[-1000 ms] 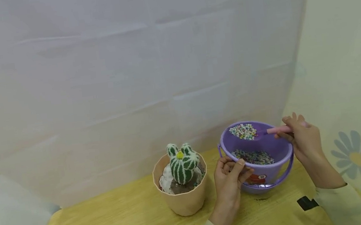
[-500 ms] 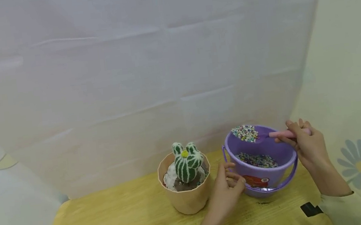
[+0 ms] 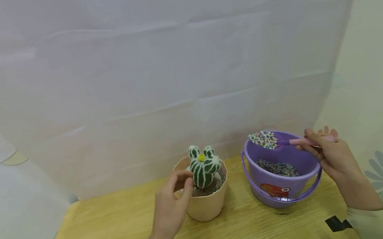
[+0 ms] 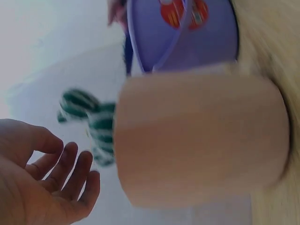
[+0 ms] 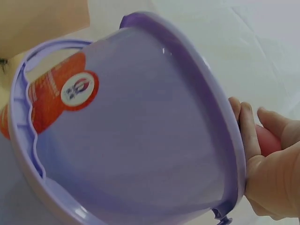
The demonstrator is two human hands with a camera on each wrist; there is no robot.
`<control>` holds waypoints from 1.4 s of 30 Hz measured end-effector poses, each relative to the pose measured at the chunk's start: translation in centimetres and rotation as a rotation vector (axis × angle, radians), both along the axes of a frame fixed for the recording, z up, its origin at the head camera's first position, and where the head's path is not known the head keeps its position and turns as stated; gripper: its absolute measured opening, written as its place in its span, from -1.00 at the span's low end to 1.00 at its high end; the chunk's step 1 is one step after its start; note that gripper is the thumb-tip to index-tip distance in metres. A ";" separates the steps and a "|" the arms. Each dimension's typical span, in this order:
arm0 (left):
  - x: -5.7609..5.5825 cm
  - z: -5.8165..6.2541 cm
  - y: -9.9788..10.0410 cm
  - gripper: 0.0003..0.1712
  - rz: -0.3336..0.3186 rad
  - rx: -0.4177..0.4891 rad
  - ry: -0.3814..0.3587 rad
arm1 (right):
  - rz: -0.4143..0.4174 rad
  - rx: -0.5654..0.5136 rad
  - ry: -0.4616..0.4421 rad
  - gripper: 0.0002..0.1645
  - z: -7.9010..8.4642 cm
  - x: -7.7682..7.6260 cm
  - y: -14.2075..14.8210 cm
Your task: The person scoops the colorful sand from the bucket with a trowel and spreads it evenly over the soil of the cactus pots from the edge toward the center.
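Observation:
My right hand (image 3: 339,161) grips the pink handle of a small toy shovel (image 3: 297,141) above the purple bucket (image 3: 298,156). Multicoloured pebbles (image 3: 264,139) are heaped on its blade, and more pebbles (image 3: 278,168) lie in the bucket. Beside the bucket stands a peach plant pot (image 3: 206,208) holding a green-and-white fuzzy cactus (image 3: 202,173). My left hand (image 3: 169,205) is at the pot's left side, fingers loosely bent and holding nothing. In the left wrist view, that hand (image 4: 44,178) is apart from the pot (image 4: 201,140), near the cactus (image 4: 101,124).
The pot and bucket stand on a yellow wooden table (image 3: 112,231) close to a pale sheet-covered wall (image 3: 130,83). A small black piece (image 3: 336,223) lies by the right sleeve. The bucket's handle (image 3: 313,190) hangs down at its front.
My left hand has let go of the bucket's rim and moved left, past the pot's front, to its left side. The right hand keeps the loaded shovel over the bucket.

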State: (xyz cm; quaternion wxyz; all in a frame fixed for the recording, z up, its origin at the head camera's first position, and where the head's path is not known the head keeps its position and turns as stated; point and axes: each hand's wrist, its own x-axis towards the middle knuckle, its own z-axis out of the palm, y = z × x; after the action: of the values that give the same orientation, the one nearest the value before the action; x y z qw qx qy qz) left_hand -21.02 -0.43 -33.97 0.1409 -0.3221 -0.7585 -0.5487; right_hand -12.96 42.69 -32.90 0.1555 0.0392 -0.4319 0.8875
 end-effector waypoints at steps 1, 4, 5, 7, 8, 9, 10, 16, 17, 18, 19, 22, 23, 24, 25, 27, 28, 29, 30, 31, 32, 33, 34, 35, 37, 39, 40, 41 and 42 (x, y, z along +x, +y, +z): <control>-0.7 -0.3 -0.5 -0.84 0.035 -0.005 0.023 | 0.008 0.002 -0.012 -0.64 0.1 0.0 0.1; -2.7 -1.2 -1.1 -0.79 0.108 -0.032 0.044 | 0.056 0.031 -0.004 -0.67 0.4 -0.2 0.6; -3.3 -1.6 -1.1 -0.75 0.115 -0.041 0.034 | 0.055 0.062 0.000 -0.68 0.5 -0.2 0.7; -4.3 -2.4 -0.8 -0.63 0.119 -0.052 -0.014 | 0.055 0.102 0.011 -0.72 0.6 -0.2 1.0; -4.8 -2.9 -0.6 -0.55 0.112 -0.052 -0.044 | 0.056 0.108 0.018 -0.71 0.7 -0.2 1.1; -5.2 -3.4 -0.4 -0.48 0.101 -0.048 -0.079 | 0.050 0.115 0.018 -0.71 0.7 -0.1 1.2; -5.5 -4.0 -0.2 -0.41 0.088 -0.041 -0.120 | 0.044 0.120 0.016 -0.71 0.7 0.0 1.2; -6.6 -7.2 0.2 -0.31 -0.038 0.076 -0.343 | 0.031 0.084 -0.011 -0.73 0.6 0.5 1.1; -6.7 -7.7 0.1 -0.32 -0.061 0.096 -0.373 | 0.032 0.078 -0.013 -0.73 0.6 0.5 1.0; -6.7 -8.0 0.1 -0.33 -0.082 0.113 -0.404 | 0.037 0.069 -0.014 -0.73 0.7 0.6 0.9; -6.7 -8.3 0.1 -0.33 -0.097 0.126 -0.420 | 0.042 0.066 -0.016 -0.73 0.7 0.6 0.9; -6.8 -9.0 0.0 -0.35 -0.127 0.167 -0.453 | 0.033 0.073 -0.025 -0.75 1.1 0.7 0.5; -6.8 -9.1 0.0 -0.35 -0.130 0.173 -0.452 | 0.033 0.075 -0.025 -0.76 1.2 0.8 0.4; -6.8 -9.2 0.1 -0.35 -0.129 0.178 -0.449 | 0.035 0.076 -0.024 -0.76 1.3 0.8 0.2; -6.9 -9.3 0.1 -0.35 -0.132 0.184 -0.441 | 0.038 0.083 -0.023 -0.75 1.5 0.8 0.1; -7.0 -9.4 0.2 -0.34 -0.131 0.193 -0.428 | 0.051 0.099 -0.016 -0.74 1.7 0.8 -0.3; -7.1 -9.4 0.3 -0.34 -0.129 0.195 -0.423 | 0.062 0.105 -0.008 -0.73 1.8 0.8 -0.4; -7.1 -9.4 0.4 -0.34 -0.128 0.197 -0.420 | 0.072 0.113 -0.003 -0.71 1.8 0.8 -0.6; -7.2 -9.4 0.5 -0.34 -0.125 0.197 -0.422 | 0.082 0.128 0.003 -0.70 1.8 0.8 -0.8; -7.2 -9.5 0.5 -0.34 -0.123 0.197 -0.425 | 0.091 0.142 0.008 -0.68 1.8 0.8 -1.0; -7.2 -9.5 0.6 -0.33 -0.120 0.195 -0.430 | 0.096 0.158 0.012 -0.68 1.8 0.7 -1.2; -7.2 -9.6 0.6 -0.33 -0.120 0.194 -0.434 | 0.104 0.172 0.012 -0.67 1.8 0.7 -1.4; -7.2 -9.7 0.6 -0.33 -0.120 0.193 -0.438 | 0.107 0.181 0.012 -0.66 1.7 0.7 -1.6; -7.2 -9.7 0.6 -0.33 -0.117 0.190 -0.442 | 0.112 0.188 0.010 -0.66 1.7 0.7 -1.8; -7.2 -9.8 0.7 -0.35 -0.123 0.194 -0.438 | 0.113 0.198 0.006 -0.67 1.6 0.6 -2.3; -7.1 -9.9 0.7 -0.37 -0.130 0.201 -0.426 | 0.097 0.199 -0.007 -0.70 1.6 0.5 -2.8; -7.1 -9.9 0.7 -0.38 -0.131 0.204 -0.423 | 0.083 0.193 -0.011 -0.72 1.6 0.5 -3.1; -7.0 -10.0 0.8 -0.40 -0.132 0.204 -0.415 | 0.071 0.189 -0.020 -0.74 1.6 0.5 -3.5; -7.0 -10.0 0.8 -0.41 -0.133 0.206 -0.408 | 0.056 0.182 -0.033 -0.77 1.6 0.5 -3.8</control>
State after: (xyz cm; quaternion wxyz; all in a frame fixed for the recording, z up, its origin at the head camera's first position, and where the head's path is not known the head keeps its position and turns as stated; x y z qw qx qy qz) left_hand -27.97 0.37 -44.00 -0.0196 -0.2375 -0.6884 -0.6850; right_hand -12.46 38.84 -31.28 0.1196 0.0506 -0.5122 0.8490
